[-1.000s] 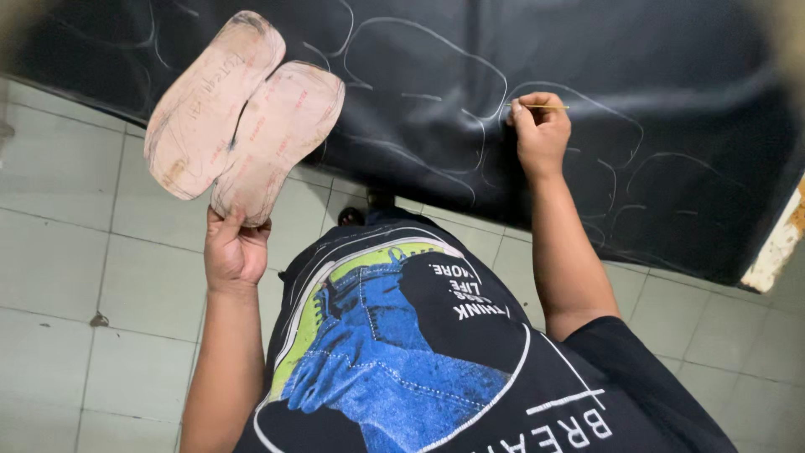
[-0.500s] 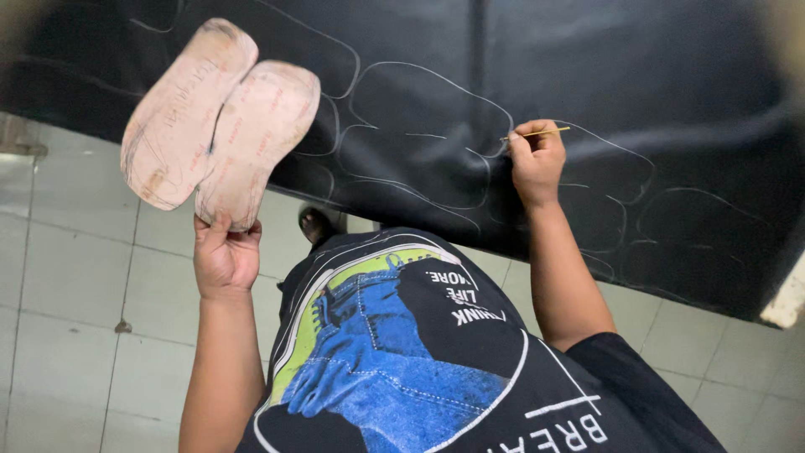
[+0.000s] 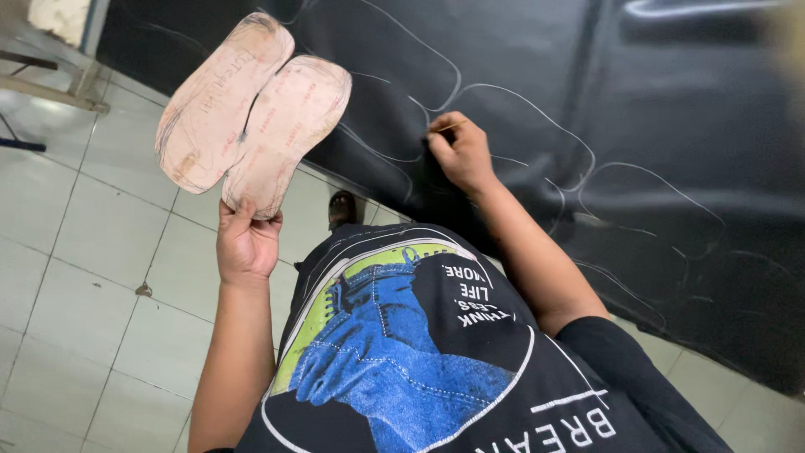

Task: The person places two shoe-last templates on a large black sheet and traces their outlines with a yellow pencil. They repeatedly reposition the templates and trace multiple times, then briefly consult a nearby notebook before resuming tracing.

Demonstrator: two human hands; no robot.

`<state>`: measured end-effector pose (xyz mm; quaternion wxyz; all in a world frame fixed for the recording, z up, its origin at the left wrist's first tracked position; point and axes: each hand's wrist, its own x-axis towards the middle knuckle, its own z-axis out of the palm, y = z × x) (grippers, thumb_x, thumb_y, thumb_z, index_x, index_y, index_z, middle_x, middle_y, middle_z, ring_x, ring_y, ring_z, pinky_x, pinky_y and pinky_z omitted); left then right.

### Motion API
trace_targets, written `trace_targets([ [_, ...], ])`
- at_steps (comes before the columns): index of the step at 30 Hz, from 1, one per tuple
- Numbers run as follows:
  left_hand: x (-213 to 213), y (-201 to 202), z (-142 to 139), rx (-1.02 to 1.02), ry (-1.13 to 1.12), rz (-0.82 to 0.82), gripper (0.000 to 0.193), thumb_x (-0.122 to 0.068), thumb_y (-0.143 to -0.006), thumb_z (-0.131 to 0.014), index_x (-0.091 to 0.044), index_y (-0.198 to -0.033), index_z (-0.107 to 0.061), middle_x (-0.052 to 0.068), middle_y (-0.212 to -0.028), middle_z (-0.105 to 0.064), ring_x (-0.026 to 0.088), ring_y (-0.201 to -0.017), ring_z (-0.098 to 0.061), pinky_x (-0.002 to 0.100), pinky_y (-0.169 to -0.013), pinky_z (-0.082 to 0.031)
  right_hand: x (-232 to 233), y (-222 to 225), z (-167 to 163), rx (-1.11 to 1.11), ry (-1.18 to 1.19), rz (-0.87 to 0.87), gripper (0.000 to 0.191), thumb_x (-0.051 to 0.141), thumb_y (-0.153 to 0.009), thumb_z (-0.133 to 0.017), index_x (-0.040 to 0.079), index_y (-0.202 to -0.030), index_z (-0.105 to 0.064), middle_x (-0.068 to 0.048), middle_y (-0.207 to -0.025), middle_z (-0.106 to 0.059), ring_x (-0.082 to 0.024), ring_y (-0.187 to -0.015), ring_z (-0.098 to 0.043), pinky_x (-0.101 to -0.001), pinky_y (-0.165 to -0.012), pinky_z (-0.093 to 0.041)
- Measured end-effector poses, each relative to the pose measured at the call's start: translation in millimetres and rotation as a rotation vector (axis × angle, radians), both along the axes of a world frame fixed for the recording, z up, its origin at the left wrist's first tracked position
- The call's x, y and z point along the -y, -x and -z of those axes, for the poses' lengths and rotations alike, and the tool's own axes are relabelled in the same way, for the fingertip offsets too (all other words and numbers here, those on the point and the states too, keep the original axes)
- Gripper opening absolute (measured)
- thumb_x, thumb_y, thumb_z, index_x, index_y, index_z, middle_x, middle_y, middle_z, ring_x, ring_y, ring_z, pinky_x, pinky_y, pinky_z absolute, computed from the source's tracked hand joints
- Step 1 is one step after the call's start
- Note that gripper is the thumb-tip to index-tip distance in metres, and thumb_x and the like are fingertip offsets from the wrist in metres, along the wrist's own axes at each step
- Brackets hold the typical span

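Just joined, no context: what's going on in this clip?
A person is standing over a large black sheet that already carries several pale traced outlines. The right hand rests on the sheet, pinching a thin marking tool with its tip on one line. The left hand holds up two pinkish sole-shaped templates by their lower edge, off the sheet and over the tiled floor. A dark shoe shows on the floor below.

Left hand: my left hand [image 3: 246,243] sits left of centre, raised, fingers pinched shut, forearm running down to the bottom edge.
Right hand: my right hand [image 3: 459,153] sits upper centre, fingers curled closed, arm stretched forward.
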<state>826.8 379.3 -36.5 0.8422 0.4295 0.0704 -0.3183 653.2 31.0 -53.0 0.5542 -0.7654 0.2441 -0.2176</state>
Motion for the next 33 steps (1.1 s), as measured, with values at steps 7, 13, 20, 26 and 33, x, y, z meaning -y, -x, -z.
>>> trace_targets([
  [7,-43.6,-37.4,2.6,-0.032,0.032,-0.078,0.036,-0.011,-0.100,-0.068,-0.021,-0.132,-0.055,0.000,-0.137,-0.062,0.019,-0.120,-0.057,0.039,-0.097,-0.044,-9.3,-12.0,-0.4,-0.106,0.120,0.066,0.009,0.005,-0.093,-0.069,0.002,-0.101,-0.068,-0.008,-0.089,-0.073,-0.012,-0.081,-0.070,-0.0280,-0.077,-0.057],
  [13,-52.5,-54.1,9.6,-0.053,0.055,-0.098,0.037,-0.010,-0.099,-0.068,-0.021,-0.132,-0.057,-0.001,-0.138,-0.061,0.018,-0.122,-0.057,0.038,-0.099,-0.044,4.2,-23.2,8.1,0.059,-0.086,0.172,0.008,0.004,-0.099,-0.067,0.003,-0.107,-0.064,-0.003,-0.093,-0.070,-0.009,-0.079,-0.065,-0.0244,-0.072,-0.055],
  [20,-64.9,-61.8,2.3,-0.048,0.045,-0.117,0.036,-0.011,-0.100,-0.067,-0.022,-0.132,-0.055,-0.001,-0.139,-0.060,0.019,-0.121,-0.056,0.040,-0.097,-0.044,35.4,-37.5,7.4,0.116,-0.163,0.305,0.011,0.004,-0.099,-0.069,0.003,-0.107,-0.061,-0.002,-0.093,-0.069,-0.007,-0.080,-0.066,-0.0224,-0.071,-0.057],
  [26,-75.2,-61.1,8.8,-0.059,0.030,-0.174,0.035,-0.010,-0.101,-0.066,-0.021,-0.132,-0.055,0.000,-0.139,-0.059,0.020,-0.122,-0.055,0.041,-0.097,-0.044,38.6,-38.9,13.3,0.048,-0.045,0.275,0.008,0.001,-0.099,-0.068,0.004,-0.105,-0.063,-0.003,-0.093,-0.069,-0.008,-0.077,-0.064,-0.0227,-0.069,-0.054],
  [33,-87.5,-51.2,11.9,-0.084,0.031,-0.269,0.035,-0.009,-0.101,-0.063,-0.020,-0.133,-0.055,0.003,-0.140,-0.060,0.021,-0.121,-0.056,0.041,-0.096,-0.045,17.2,-72.8,-6.0,0.164,-0.175,0.175,0.008,0.000,-0.099,-0.066,0.002,-0.105,-0.061,-0.005,-0.092,-0.067,-0.009,-0.077,-0.063,-0.0239,-0.070,-0.054],
])
